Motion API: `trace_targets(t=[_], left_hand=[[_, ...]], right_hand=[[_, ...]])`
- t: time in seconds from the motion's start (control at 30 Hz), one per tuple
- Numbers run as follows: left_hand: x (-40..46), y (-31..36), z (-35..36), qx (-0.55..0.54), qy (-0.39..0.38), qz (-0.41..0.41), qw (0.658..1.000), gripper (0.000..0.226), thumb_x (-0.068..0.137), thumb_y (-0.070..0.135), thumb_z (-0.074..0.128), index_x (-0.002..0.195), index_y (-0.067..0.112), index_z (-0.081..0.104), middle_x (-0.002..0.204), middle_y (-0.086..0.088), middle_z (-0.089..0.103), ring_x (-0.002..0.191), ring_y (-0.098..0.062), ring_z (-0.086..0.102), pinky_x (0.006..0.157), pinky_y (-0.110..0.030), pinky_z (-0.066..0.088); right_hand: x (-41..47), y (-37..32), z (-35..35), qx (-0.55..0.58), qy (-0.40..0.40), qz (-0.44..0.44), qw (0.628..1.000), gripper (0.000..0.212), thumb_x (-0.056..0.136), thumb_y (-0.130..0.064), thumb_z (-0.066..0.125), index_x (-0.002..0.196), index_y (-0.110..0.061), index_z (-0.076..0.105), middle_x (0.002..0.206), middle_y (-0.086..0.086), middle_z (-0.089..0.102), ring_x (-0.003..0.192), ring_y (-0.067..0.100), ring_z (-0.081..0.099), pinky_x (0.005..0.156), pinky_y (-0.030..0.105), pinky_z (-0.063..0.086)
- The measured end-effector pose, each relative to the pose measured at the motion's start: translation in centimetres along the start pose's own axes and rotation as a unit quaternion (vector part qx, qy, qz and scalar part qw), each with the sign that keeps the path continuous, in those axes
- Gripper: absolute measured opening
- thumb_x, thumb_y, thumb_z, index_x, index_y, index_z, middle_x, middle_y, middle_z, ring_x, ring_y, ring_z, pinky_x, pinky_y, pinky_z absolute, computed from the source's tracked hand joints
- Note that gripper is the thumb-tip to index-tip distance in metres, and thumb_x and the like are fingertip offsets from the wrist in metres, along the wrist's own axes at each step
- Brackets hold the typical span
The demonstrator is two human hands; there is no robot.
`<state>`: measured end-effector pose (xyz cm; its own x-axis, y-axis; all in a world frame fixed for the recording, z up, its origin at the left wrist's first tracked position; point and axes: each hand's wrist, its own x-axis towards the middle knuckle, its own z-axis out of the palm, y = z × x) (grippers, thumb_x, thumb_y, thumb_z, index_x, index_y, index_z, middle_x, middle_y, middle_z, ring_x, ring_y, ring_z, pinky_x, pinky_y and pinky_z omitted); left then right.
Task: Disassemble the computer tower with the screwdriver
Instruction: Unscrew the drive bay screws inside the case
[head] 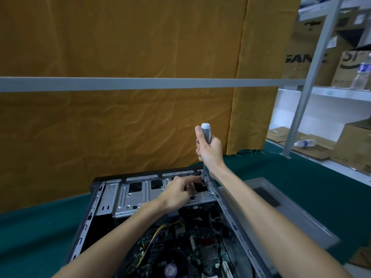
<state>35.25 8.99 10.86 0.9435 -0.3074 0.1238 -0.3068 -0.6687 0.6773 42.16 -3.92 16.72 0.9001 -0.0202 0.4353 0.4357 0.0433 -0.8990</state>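
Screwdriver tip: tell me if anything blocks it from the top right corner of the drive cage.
Nothing visible does. The right hand holds the screwdriver upright, its shaft running straight down to the drive cage corner. The left hand rests on the cage just left of the tip, beside it, not under it.

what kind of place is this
Likely a storeroom or workshop for computer repair: metal shelving stacked with cardboard boxes, and an opened computer tower on a green-covered bench.

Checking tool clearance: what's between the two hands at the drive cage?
Head view: only the screwdriver shaft, upright under the right hand, and bare cage metal beside the left hand fingertips.
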Motion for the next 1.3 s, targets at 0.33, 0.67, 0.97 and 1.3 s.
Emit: trace_targets(t=[0.33, 0.67, 0.97, 1.3], left_hand=[[1.1, -0.6, 0.4, 0.012, -0.019, -0.010, 1.000, 0.075, 0.084, -0.005, 0.040, 0.150, 0.028, 0.046, 0.144, 0.008, 0.058, 0.123, -0.018, 0.057, 0.108, -0.051, 0.042], [1.2, -1.1, 0.6, 0.002, -0.012, -0.005, 1.000, 0.077, 0.084, -0.003, 0.043, 0.152, 0.034, 0.042, 0.143, 0.016, 0.057, 0.141, -0.015, 0.042, 0.115, -0.053, 0.031], [1.5, -0.7, 0.9, 0.027, -0.004, 0.000, 1.000, 0.061, 0.094, 0.007, 0.041, 0.148, 0.035, 0.043, 0.139, 0.016, 0.060, 0.118, -0.021, 0.047, 0.108, -0.053, 0.034], [2.2, -0.7, 1.5, 0.024, 0.052, 0.021, 0.998, 0.033, 0.099, 0.023, 0.053, 0.129, 0.029, 0.064, 0.116, 0.016, 0.071, 0.096, -0.013, 0.058, 0.095, -0.042, 0.047]], right_hand=[[0.1, 1.3, 0.2, 0.013, -0.009, -0.030, 0.999, 0.058, 0.084, -0.071, 0.062, 0.074, -0.017, 0.044, 0.066, 0.008, 0.034, 0.051, 0.016, 0.031, 0.047, 0.034, 0.028], [-0.4, 0.8, 0.1, 0.019, 0.004, -0.024, 1.000, 0.051, 0.088, -0.065, 0.064, 0.068, -0.024, 0.041, 0.058, -0.002, 0.033, 0.049, 0.013, 0.032, 0.046, 0.031, 0.030], [-0.3, 0.1, 0.3, -0.072, 0.036, -0.029, 0.996, 0.046, 0.089, -0.049, 0.073, 0.065, -0.017, 0.051, 0.054, -0.009, 0.049, 0.051, 0.009, 0.048, 0.052, 0.027, 0.043], [-0.2, 0.6, 1.1, -0.026, 0.059, -0.001, 0.998, 0.048, 0.084, -0.040, 0.076, 0.056, -0.028, 0.040, 0.047, -0.016, 0.034, 0.045, 0.004, 0.031, 0.044, 0.017, 0.031]])
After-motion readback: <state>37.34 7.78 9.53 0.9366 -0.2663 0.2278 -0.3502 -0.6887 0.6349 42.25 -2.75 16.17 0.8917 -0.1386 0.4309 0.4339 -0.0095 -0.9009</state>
